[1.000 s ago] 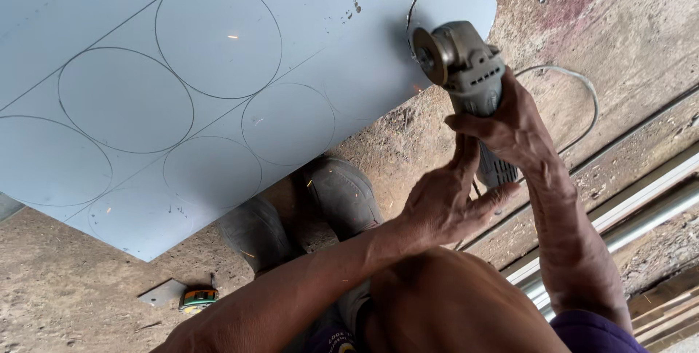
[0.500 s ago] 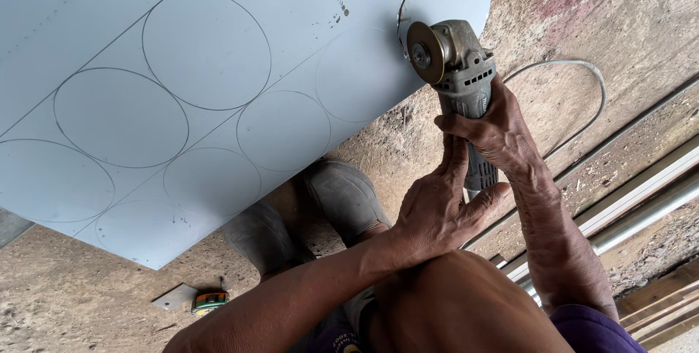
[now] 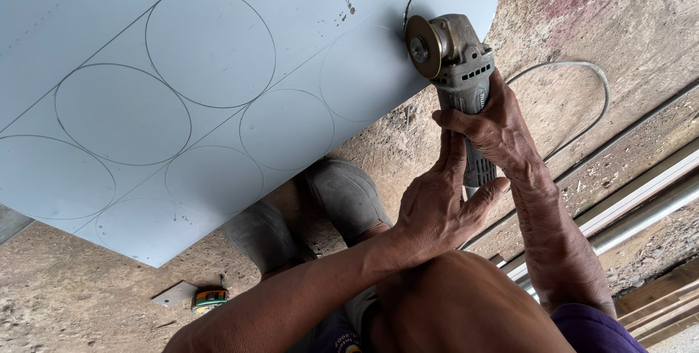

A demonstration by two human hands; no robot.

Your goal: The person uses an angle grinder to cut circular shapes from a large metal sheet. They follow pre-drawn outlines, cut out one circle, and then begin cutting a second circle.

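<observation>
I saw my right hand (image 3: 495,131) and left hand (image 3: 437,204) both wrapped tight around the grey angle grinder (image 3: 459,69). Its worn round disc sat at the edge of the smooth pale-blue metal sheet (image 3: 291,3), which was scribed with circles and lay on the rough dirt floor (image 3: 633,40).

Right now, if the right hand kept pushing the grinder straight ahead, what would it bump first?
Probably the pale blue metal sheet: the right hand aims the angle grinder up at it, disc at the sheet's edge beside a cut curve. Depth is unclear.
</observation>
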